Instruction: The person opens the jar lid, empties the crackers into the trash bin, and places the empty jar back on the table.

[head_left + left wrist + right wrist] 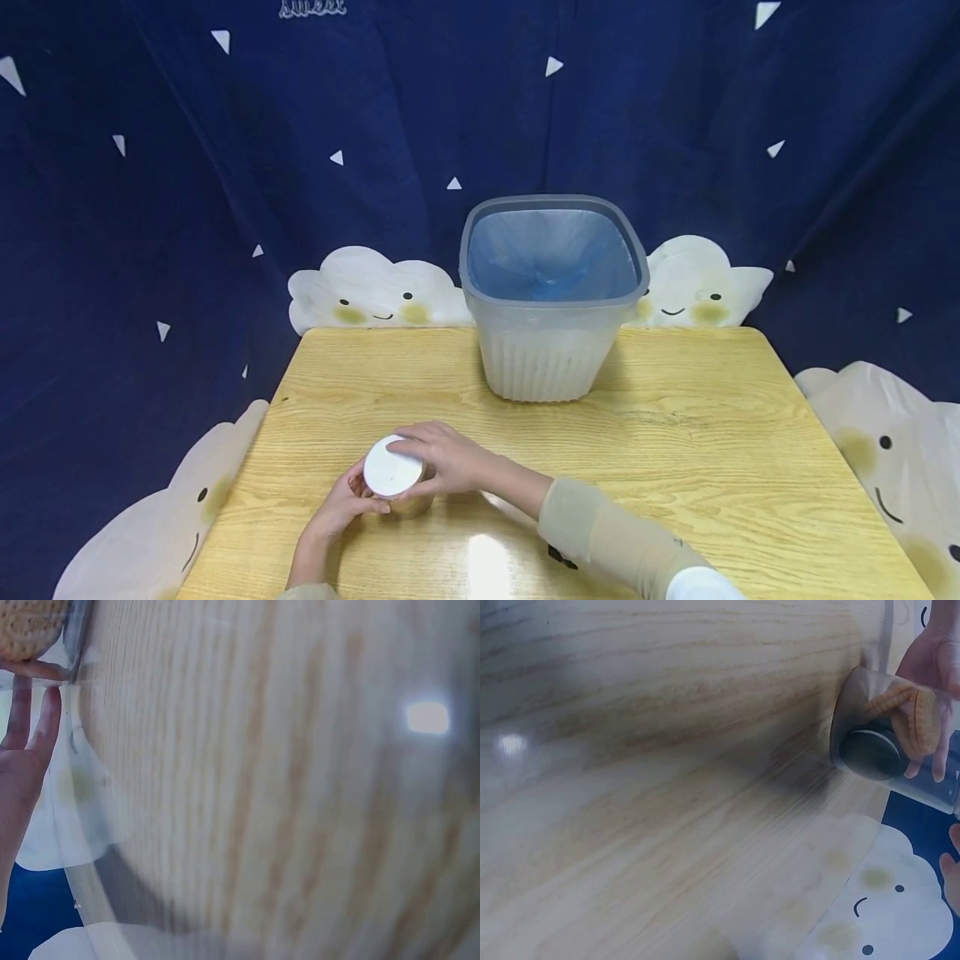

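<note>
A clear jar (412,506) with a round white lid (388,477) stands on the left part of the table. Its wall is held from the left by my left hand (341,504), thumb at the near side and fingers around the far side. My right hand (448,460) grips the lid from the right, its fingers across the top and its thumb at the near rim. Through the wall, the right wrist view shows biscuits (922,724) and a dark round object (870,752) low in the jar. A round biscuit (30,626) also shows in the left wrist view.
A whitish, ribbed bin (543,354) with a grey rim and blue liner stands at the table's back edge. The wooden table (712,450) has a dark blue curtain (405,108) with clouds and triangles behind it. A small dark item (561,558) hangs under the right sleeve.
</note>
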{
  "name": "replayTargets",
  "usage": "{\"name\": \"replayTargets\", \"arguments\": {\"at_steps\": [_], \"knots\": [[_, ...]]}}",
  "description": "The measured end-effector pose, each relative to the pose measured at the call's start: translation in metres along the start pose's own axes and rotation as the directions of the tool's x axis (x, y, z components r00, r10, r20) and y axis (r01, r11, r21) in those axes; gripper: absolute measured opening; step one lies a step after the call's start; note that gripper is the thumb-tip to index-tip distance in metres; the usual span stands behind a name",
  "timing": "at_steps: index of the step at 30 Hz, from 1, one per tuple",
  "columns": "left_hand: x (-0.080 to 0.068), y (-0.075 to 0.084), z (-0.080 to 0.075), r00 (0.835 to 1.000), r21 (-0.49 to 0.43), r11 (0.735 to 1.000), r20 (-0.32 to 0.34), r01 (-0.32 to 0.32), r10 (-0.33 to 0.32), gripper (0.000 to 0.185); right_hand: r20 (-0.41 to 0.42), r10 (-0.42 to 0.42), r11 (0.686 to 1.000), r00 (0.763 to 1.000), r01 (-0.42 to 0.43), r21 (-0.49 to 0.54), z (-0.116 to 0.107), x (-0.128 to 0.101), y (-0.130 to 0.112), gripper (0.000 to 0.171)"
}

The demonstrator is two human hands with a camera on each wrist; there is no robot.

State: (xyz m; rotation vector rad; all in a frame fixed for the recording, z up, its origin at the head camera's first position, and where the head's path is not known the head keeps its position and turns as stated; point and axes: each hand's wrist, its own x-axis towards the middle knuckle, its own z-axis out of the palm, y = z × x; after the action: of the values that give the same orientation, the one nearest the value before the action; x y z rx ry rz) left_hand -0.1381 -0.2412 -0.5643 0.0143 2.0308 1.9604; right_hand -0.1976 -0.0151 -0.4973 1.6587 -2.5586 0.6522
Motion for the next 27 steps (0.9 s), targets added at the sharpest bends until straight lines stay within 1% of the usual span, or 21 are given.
{"name": "replayTargets", "arguments": {"at_steps": [7, 13, 18, 24, 27], "knots": [[0.001, -0.001, -0.001, 1.0, -0.013, 1.0, 0.017, -0.013, 0.013, 0.089, 0.046, -0.037, 0.999, 0.998, 0.038, -0.007, -0.006, 0.002, 0.004, 0.073], [0.001, -0.002, -0.001, 1.0, -0.005, 1.0, 0.02, -0.006, 0.006, 0.09, 0.068, -0.064, 0.998, 0.996, 0.064, 0.006, -0.008, 0.004, 0.008, 0.073], [0.001, -0.002, -0.002, 0.999, -0.008, 1.0, 0.026, -0.02, 0.021, 0.088, 0.086, -0.088, 0.996, 0.992, 0.087, 0.01, -0.009, 0.006, 0.011, 0.073], [0.001, -0.004, -0.002, 1.0, 0.019, 1.0, 0.017, -0.025, 0.024, 0.089, 0.124, -0.126, 0.992, 0.984, 0.128, -0.008, -0.01, 0.01, 0.016, 0.071], [0.001, -0.004, -0.002, 1.0, 0.032, 0.999, 0.014, -0.024, 0.024, 0.089, 0.157, -0.132, 0.991, 0.979, 0.134, 0.001, -0.012, 0.011, 0.019, 0.071]]}}
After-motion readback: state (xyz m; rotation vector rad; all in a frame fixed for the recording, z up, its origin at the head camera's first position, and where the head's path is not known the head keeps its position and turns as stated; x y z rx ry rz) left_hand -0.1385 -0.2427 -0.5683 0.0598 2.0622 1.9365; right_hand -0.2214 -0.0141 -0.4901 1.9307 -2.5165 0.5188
